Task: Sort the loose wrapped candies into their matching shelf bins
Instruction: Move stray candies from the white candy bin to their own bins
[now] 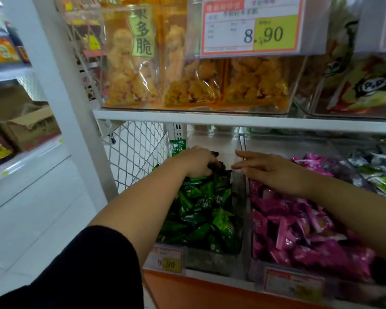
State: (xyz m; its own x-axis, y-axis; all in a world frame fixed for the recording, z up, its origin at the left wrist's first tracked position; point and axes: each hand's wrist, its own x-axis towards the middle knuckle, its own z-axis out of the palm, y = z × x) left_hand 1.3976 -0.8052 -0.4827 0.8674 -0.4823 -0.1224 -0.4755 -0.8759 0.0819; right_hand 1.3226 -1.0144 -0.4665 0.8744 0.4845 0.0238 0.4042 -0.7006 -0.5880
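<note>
Left hand [198,162] grips seemingly dark candies [220,165]

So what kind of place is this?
Most likely a shop's snack aisle: a big price tag reading 8.90, clear shelf bins heaped with green candies and pink candies, bagged snacks above.

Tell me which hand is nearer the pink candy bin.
Right. The right hand is above the pink candy bin's back end, fingers straight. The left hand is in the neighbouring green candy bin, gripping dark wrapped candies.
</note>
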